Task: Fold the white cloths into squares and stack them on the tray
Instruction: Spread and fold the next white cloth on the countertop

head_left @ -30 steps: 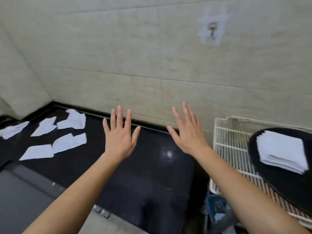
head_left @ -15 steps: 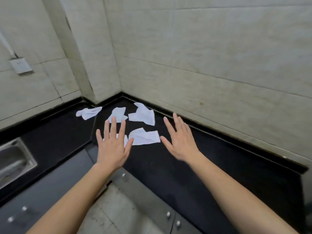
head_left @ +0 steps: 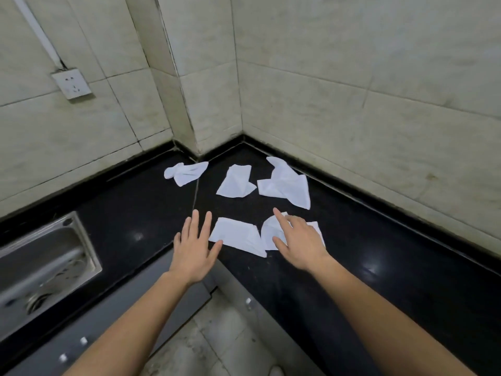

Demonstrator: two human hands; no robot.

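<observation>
Five crumpled white cloths (head_left: 235,181) lie unfolded on the glossy black stone worktop (head_left: 379,240), in the corner of the pale tiled walls (head_left: 352,104): three in a far row, two nearer us. In the head view, our left grip (head_left: 196,248), a bare hand with fingers straight and apart, hovers just beside the near-left cloth (head_left: 237,236) and holds nothing. Our right grip (head_left: 301,240), fingers spread and loose, partly covers the near-right cloth (head_left: 267,229); we cannot tell whether it touches. A steel sink (head_left: 46,256) sits at the left.

Even soft light; glare spots on black counter (head_left: 379,240); wide-angle bending; edges blurred.
</observation>
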